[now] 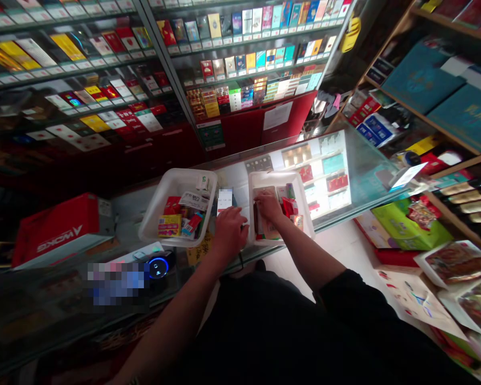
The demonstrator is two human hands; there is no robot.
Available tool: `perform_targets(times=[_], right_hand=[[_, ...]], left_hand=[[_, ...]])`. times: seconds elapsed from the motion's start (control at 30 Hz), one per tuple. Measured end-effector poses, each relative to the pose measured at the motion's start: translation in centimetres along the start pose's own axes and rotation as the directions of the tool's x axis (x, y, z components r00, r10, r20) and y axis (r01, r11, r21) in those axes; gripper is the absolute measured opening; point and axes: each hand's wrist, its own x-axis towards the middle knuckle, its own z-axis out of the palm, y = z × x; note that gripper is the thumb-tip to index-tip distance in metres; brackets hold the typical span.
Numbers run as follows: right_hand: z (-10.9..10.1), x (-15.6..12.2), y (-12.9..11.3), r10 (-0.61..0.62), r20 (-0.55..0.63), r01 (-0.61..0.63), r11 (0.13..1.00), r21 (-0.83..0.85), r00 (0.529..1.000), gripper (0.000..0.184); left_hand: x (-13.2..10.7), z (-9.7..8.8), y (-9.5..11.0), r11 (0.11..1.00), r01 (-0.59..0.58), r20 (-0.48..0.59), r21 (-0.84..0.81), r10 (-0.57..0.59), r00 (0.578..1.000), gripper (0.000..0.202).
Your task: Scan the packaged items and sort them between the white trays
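Observation:
Two white trays sit on a glass counter [356, 176]. The left tray [160, 206] holds several small packets, among them a yellow one [169, 225] and red ones. The right tray [299, 184] holds cigarette packs and a red packet [289, 206]. My left hand [229, 231] rests knuckles up between the trays, below a small white and red pack [224, 200], with fingers curled; what it holds is hidden. My right hand [268, 206] reaches into the right tray, fingers bent down onto a flat brown pack [269, 229].
Shelves of cigarette packs [240, 59] fill the wall behind the counter. A red box [58, 224] and a black device with a glowing blue ring [158, 266] stand at the left. Wooden shelves with boxes [428, 80] and snack bags [457, 262] crowd the right.

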Motion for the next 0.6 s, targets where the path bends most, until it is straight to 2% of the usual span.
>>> perform_targets(times=[0.2,0.3,0.43,0.6], right_hand=[[-0.6,1.2,0.5,-0.137,0.100,0.145,0.987,-0.071,0.986,0.033],[-1.1,1.1,0.7,-0.173,0.087,0.178,0.983,-0.054,0.981,0.031],[-2.5,0.4,1.5,-0.144,0.072,0.140,0.988,0.057,0.987,0.029],[-5.0,-1.0,3.0,-0.011,-0.014,0.014,0.971,0.240,1.000,0.023]], left_hand=[[0.3,2.3,2.8,0.989,0.005,0.108,0.148,-0.021,0.994,0.016],[0.7,3.1,3.8,0.988,0.030,0.101,0.151,-0.045,0.994,0.017],[1.4,4.0,4.7,0.989,0.045,0.104,0.141,-0.060,0.993,0.026],[2.6,4.9,5.4,0.995,0.077,0.139,0.070,-0.087,0.986,0.058]])
